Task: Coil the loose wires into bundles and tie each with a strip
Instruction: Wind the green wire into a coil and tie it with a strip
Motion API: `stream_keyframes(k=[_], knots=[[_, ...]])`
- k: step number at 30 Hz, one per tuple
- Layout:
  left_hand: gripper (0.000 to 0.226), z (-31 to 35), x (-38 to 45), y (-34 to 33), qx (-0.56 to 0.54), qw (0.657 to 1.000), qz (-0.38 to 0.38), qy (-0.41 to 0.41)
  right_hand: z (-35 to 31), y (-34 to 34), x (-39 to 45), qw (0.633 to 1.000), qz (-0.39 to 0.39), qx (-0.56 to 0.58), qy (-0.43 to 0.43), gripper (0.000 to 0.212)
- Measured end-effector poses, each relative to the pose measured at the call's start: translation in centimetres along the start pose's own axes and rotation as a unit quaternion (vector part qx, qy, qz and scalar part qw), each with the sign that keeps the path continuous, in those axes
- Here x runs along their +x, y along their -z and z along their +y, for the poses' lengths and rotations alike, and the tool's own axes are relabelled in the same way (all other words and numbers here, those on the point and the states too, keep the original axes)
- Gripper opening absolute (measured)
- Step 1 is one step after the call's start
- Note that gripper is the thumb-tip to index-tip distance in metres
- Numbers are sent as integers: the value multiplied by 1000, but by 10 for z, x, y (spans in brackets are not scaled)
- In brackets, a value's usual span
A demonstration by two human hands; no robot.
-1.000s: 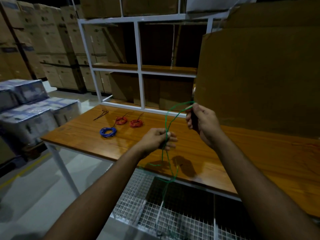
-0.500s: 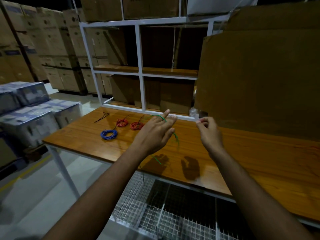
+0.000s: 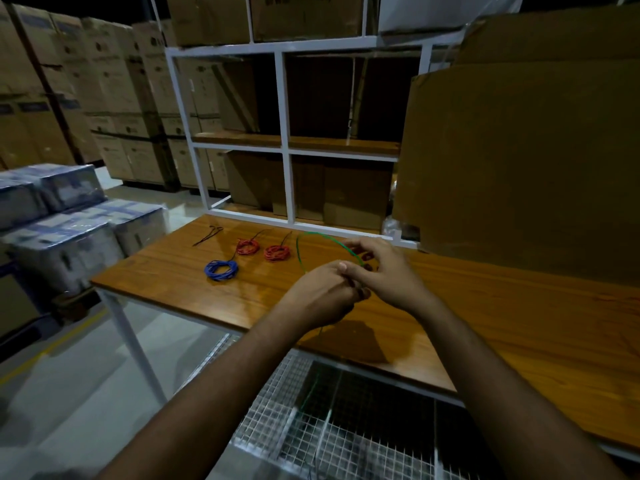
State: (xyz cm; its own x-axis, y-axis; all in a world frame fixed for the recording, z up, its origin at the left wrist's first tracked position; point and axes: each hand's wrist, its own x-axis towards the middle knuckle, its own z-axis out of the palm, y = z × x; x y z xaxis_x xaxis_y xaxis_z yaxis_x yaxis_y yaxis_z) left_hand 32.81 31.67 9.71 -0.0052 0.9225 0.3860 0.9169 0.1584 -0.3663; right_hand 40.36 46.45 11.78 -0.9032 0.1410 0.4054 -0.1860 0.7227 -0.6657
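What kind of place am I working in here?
Most likely a warehouse or stockroom: stacked cardboard cartons fill the background, shrink-wrapped boxes sit on the left, and the wooden workbench backs onto a white metal shelving frame holding more cartons.

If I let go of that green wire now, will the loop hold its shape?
Probably not. The green wire arcs springily between the left hand and right hand, so it would likely spring open. Its thin tail hangs limp below the table, suggesting it is light and floppy.
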Motion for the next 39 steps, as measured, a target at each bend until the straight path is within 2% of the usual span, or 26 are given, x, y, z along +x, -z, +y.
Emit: stream_keyframes(k=[3,6,9,11,13,14,16,17,19,21,22,25,26,27,28,30,32,34,36,39], knots=[[35,6,2,-5,-13,1000,-19,2,-2,-5,4,999,18,-48,11,14],[34,7,-2,-15,-16,1000,-1,18,2,-2,4,997,72,16,-16,6],[41,7,-12,-19,-95,993,37,65,8,7,0,986,96,130,-44,4],[35,9,-19,-17,-152,979,94,103,7,13,-4,969,93,221,-57,6],[22,13,-26,-18,-198,941,218,165,6,19,-8,961,92,253,-55,15],[21,16,-27,-19,-212,908,288,219,6,21,-9,961,92,254,-54,17],[34,19,-24,-15,-282,798,380,373,6,25,-11,962,89,252,-50,18],[41,17,-22,-10,-353,732,377,443,7,27,-12,961,88,255,-50,18],[43,11,-13,-2,-541,612,279,505,8,31,-14,958,87,268,-55,16],[36,9,-8,1,-665,545,180,478,9,34,-16,952,82,289,-65,15],[34,10,-6,1,-709,510,170,455,10,36,-17,947,84,300,-73,16],[34,14,-7,7,-833,341,214,379,20,38,-20,933,107,322,-115,18],[33,14,-7,11,-854,299,228,360,26,39,-22,928,115,327,-133,19],[33,11,-7,15,-864,276,239,346,33,39,-23,927,118,324,-151,20],[33,7,-5,20,-865,272,250,339,41,40,-24,929,107,311,-167,20],[37,-2,-2,30,-858,290,266,331,59,40,-30,938,25,285,-195,17],[40,-12,0,38,-857,301,268,322,78,36,-39,923,-86,290,-240,15],[40,-21,1,45,-858,303,267,317,90,28,-50,899,-144,307,-277,16],[39,-26,5,48,-857,313,259,315,92,15,-57,882,-129,343,-297,15],[34,-30,10,45,-847,349,244,317,80,-8,-58,860,-7,380,-339,5]])
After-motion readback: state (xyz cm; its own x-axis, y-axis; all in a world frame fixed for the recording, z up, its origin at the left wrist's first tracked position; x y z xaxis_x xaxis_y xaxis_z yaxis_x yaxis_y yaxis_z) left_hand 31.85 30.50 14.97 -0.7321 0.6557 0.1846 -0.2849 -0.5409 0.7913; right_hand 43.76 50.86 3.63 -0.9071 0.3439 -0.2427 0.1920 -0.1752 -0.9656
